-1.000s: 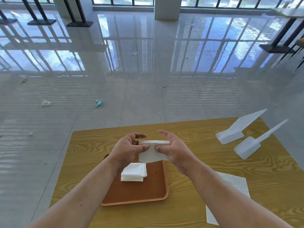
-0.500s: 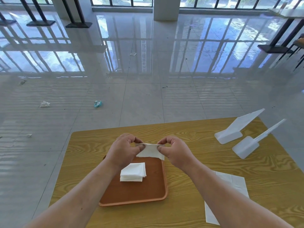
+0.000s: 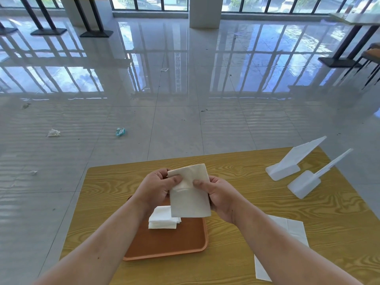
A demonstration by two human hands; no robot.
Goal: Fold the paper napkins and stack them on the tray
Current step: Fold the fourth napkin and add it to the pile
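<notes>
Both hands hold a folded white paper napkin (image 3: 190, 194) upright above the far end of the brown tray (image 3: 172, 243). My left hand (image 3: 154, 188) pinches its upper left edge, thumb on the front. My right hand (image 3: 221, 195) grips its right side, thumb pressed on the front. A small stack of folded napkins (image 3: 161, 220) lies on the tray, partly hidden behind the held napkin. Unfolded white napkins (image 3: 287, 229) lie flat on the table to the right, partly under my right forearm.
The tray sits on a yellow wooden table (image 3: 257, 202). Two white plastic sign holders (image 3: 287, 165) (image 3: 308, 179) stand at the table's far right corner. Litter (image 3: 120, 131) lies on the glossy tiled floor beyond the table.
The napkin went from a flat horizontal pinch between both hands to standing upright with its face toward me. Both hands rose slightly.
</notes>
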